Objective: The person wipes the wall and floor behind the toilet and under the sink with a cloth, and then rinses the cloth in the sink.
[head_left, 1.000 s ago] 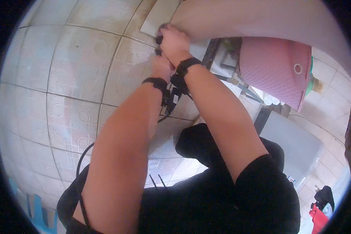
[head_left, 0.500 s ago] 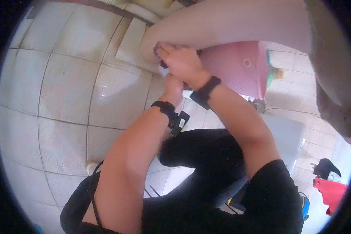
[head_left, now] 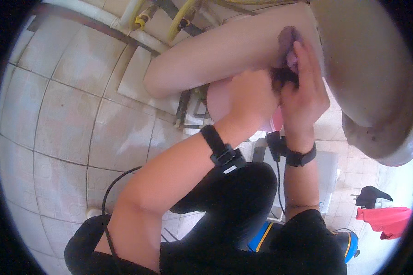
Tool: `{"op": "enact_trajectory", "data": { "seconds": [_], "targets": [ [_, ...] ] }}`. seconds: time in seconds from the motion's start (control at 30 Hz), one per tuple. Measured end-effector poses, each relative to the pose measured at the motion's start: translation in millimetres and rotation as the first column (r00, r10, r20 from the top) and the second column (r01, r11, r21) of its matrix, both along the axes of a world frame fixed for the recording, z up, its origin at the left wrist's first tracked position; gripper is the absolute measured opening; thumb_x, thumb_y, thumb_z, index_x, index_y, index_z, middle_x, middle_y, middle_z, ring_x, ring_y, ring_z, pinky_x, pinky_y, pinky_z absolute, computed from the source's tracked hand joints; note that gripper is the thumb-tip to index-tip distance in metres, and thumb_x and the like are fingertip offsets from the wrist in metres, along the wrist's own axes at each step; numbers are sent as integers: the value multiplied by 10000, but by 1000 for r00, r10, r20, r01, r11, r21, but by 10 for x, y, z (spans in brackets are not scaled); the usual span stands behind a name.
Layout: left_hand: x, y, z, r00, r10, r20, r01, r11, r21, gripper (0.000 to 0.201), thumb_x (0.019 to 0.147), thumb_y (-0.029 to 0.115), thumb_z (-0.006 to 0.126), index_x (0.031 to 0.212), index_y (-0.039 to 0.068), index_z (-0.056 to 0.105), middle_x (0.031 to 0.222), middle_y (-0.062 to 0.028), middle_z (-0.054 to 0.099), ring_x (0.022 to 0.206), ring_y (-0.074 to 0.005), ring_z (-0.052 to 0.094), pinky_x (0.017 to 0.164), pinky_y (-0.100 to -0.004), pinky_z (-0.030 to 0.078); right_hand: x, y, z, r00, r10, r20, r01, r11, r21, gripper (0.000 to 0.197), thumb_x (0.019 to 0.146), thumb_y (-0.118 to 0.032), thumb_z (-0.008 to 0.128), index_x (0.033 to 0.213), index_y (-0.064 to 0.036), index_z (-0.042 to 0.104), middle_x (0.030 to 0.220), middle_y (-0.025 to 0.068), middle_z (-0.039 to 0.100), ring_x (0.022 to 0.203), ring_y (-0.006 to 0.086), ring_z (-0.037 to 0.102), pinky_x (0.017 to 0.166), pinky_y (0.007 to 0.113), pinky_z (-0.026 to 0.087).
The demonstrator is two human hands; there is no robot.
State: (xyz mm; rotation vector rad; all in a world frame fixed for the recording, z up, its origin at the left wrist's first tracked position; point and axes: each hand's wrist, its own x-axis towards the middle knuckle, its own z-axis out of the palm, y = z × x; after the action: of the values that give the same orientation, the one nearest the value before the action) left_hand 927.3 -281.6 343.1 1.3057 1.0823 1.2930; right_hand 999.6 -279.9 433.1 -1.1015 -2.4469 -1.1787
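A pale, smooth, column-like piece (head_left: 206, 59), like a washbasin pedestal, runs across the upper middle and meets a wide pale basin-like body (head_left: 371, 59). My right hand (head_left: 305, 94) holds a crumpled purple and dark mesh scrubber (head_left: 288, 43) against the column near that joint, fingers stretched along it. Close beside it, my left hand (head_left: 259, 89) reaches up to the column's lower edge, its fingertips lost in the dark part by the scrubber. Each wrist wears a black strap with a small black box.
A pink bucket (head_left: 219, 103) stands behind my left hand, under the column. Yellow hoses (head_left: 183, 20) and pipes run along the top. Below lies a pale grey flat-topped thing (head_left: 326, 176). Red cloth (head_left: 385, 221) is at the right, white wall tiles (head_left: 78, 123) at the left.
Both hands have moved right along the column with the purple scrubber, from its narrow end to the basin side. The view has shifted, showing more hoses and less of the bucket.
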Motion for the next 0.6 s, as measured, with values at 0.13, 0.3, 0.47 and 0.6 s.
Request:
{"op": "enact_trajectory", "data": {
  "seconds": [0.13, 0.3, 0.47, 0.6],
  "targets": [
    [226, 43, -210, 892, 431, 133, -451, 830, 328, 382, 778, 143, 639, 1113, -36, 600, 1187, -260, 589, 1094, -407, 550, 921, -486, 446, -63, 103, -79, 994, 62, -87, -64, 998, -19, 568, 699, 108, 560, 1224, -85, 660, 1242, 130, 661, 1106, 291, 660, 887, 346, 548],
    [297, 133, -176, 913, 298, 277, -404, 741, 536, 499, 802, 137, 638, 1252, -40, 516, 1421, -280, 415, 1330, -479, 350, 1110, -529, 307, -70, 31, 7, 993, 30, -111, -36, 998, -51, 598, 681, 127, 536, 1237, -64, 644, 1251, 144, 653, 1109, 311, 655, 904, 353, 541],
    [277, 220, 152, 920, 179, 350, -354, 764, 539, 597, 829, 219, 651, 1360, -5, 496, 1499, -217, 388, 1373, -381, 400, 1146, -497, 301, -22, -185, 221, 994, 93, -59, -92, 995, 25, 647, 623, 46, 588, 1268, 1, 606, 1313, 212, 599, 1031, 324, 685, 744, 340, 585],
    [442, 182, 150, 871, 350, 346, -492, 596, 635, 556, 840, 260, 647, 1322, 1, 549, 1500, -195, 402, 1385, -347, 407, 1152, -490, 297, 26, -228, 355, 988, 153, -18, -151, 985, 88, 627, 635, 80, 570, 1259, 26, 604, 1284, 245, 608, 1084, 362, 661, 851, 380, 565]
  ]
}}
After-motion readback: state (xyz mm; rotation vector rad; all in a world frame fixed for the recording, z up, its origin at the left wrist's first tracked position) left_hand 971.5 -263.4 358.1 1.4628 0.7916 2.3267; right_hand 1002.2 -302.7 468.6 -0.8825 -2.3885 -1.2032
